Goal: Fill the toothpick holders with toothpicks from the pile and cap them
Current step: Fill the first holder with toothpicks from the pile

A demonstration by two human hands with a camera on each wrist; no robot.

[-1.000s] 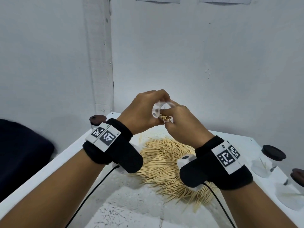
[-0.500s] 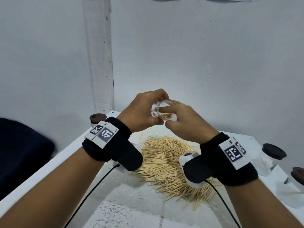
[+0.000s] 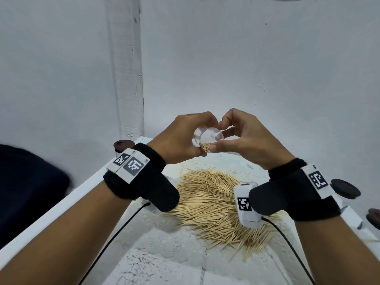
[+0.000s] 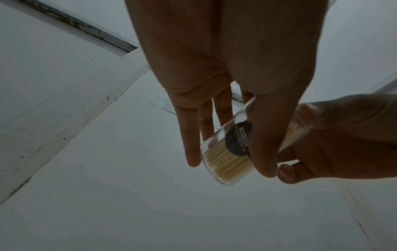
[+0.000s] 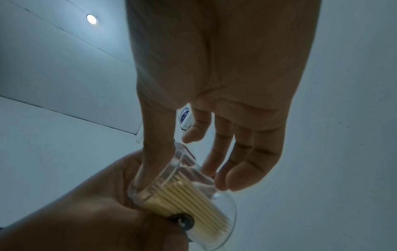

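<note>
Rough white speckled tabletop (image 3: 156, 262) against plain white walls; loose heap of pale wooden toothpicks (image 3: 213, 204). Left hand (image 3: 181, 138) grips clear cylindrical plastic toothpick holder (image 3: 207, 138); right hand (image 3: 244, 138) pinches its rim.

the toothpick pile (image 3: 216, 204) covers the middle of the tabletop (image 3: 164, 264); the near part in front of it lies bare. capped holders stand at the far left corner (image 3: 123, 145) and along the right edge (image 3: 345, 190). walls close the far side.
</note>
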